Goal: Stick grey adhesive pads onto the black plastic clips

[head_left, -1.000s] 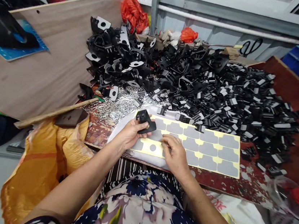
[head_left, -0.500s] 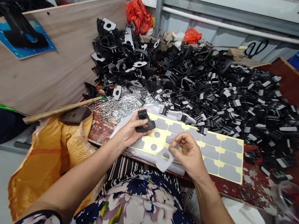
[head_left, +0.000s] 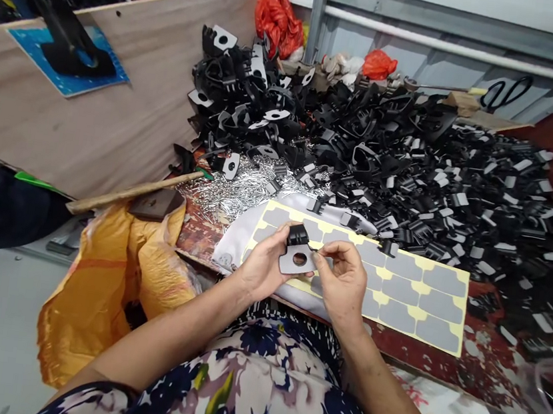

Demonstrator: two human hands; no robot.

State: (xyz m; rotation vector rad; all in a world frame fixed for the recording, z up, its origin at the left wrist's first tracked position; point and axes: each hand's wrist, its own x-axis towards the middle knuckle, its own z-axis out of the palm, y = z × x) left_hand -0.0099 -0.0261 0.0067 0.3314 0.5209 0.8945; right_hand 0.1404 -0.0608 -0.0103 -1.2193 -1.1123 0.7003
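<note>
My left hand (head_left: 265, 263) is closed round a black plastic clip (head_left: 298, 235), tilted up in front of me. Over the clip's lower face lies a grey sticker (head_left: 288, 262) with a round hole. With thumb and forefinger my right hand (head_left: 343, 276) pinches at the right edge of the sticker; the exact spot between the fingertips is too small to make out. Beneath both hands a yellow backing sheet (head_left: 414, 292) carries rows of grey stickers. It rests partly on a pale grey cloth (head_left: 232, 242).
Black clip parts (head_left: 366, 131) are heaped across the back, with small metal pins (head_left: 243, 186) at their left. A wooden stick (head_left: 132, 192) lies near a plywood board (head_left: 116, 120). An orange sack (head_left: 88, 305) hangs at left; scissors (head_left: 507, 94) lie at back right.
My right hand has brought the loose grey sticker up to the clip, and it now covers the clip's lower face. My left hand has turned the clip. The view has shifted slightly.
</note>
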